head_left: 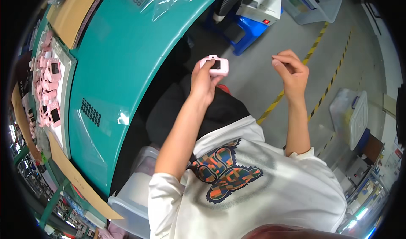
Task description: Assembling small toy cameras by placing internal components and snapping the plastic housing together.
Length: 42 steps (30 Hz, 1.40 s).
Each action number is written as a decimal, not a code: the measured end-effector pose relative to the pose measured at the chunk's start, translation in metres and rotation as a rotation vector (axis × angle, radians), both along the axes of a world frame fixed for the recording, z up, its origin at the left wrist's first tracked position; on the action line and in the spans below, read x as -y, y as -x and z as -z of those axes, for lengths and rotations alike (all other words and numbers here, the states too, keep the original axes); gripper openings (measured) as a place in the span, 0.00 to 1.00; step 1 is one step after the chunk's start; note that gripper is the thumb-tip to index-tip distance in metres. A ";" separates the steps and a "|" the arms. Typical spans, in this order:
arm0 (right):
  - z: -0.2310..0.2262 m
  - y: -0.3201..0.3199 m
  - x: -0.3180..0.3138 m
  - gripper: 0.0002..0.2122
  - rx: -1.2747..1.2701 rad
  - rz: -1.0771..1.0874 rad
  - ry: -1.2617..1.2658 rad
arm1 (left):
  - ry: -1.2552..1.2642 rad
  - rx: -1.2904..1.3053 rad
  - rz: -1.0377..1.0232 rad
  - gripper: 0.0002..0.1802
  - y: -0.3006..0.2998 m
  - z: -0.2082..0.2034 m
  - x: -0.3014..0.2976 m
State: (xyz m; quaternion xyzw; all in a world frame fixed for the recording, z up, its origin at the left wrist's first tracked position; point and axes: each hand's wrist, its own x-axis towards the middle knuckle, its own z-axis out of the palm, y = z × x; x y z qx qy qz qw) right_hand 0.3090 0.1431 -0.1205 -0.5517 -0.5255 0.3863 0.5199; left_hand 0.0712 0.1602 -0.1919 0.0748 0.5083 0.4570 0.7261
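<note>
Head view: the left hand (pixel 203 81) clasps a pink toy camera (pixel 218 65) to the right of the green counter (pixel 111 61), thumb over its face, probably to keep the screen turned toward the wearer. The right hand (pixel 294 73) is raised well apart, thumb and fingertips drawn together; whether they pinch anything, I cannot tell. The toy looks rounded, pale, with a dark rectangular screen and a raised top bump.

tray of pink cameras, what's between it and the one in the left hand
In the head view, green tabletop, then, beyond its edge, a dark gap before the camera.
</note>
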 end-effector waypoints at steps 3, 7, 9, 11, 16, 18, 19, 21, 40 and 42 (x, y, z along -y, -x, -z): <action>0.005 -0.012 0.006 0.05 0.017 0.023 0.027 | 0.076 -0.153 0.090 0.15 -0.020 0.035 -0.044; 0.012 -0.021 0.013 0.04 0.001 0.070 0.057 | -0.072 -0.130 0.131 0.12 -0.025 0.053 -0.090; 0.014 -0.022 0.012 0.04 0.001 0.071 0.060 | -0.167 -0.126 0.150 0.11 -0.018 0.062 -0.109; 0.014 -0.022 0.019 0.04 0.000 0.077 0.077 | -0.249 -0.124 0.172 0.10 -0.006 0.070 -0.115; 0.016 -0.016 0.015 0.05 0.025 0.059 0.095 | 0.231 0.136 0.099 0.09 0.006 0.051 -0.163; 0.014 -0.011 0.013 0.05 0.035 0.039 0.096 | 0.465 0.267 0.094 0.08 0.008 0.048 -0.169; 0.013 -0.009 0.012 0.04 0.035 0.029 0.097 | 0.581 0.331 0.094 0.08 0.009 0.046 -0.170; 0.011 -0.003 0.010 0.04 0.033 0.009 0.099 | 0.810 0.458 0.096 0.08 0.011 0.042 -0.171; -0.077 0.075 -0.039 0.06 0.807 -0.398 -0.460 | -0.544 0.157 0.101 0.20 -0.004 -0.070 0.002; -0.085 0.078 -0.040 0.06 0.873 -0.417 -0.513 | -0.579 0.128 0.094 0.20 -0.002 -0.077 0.007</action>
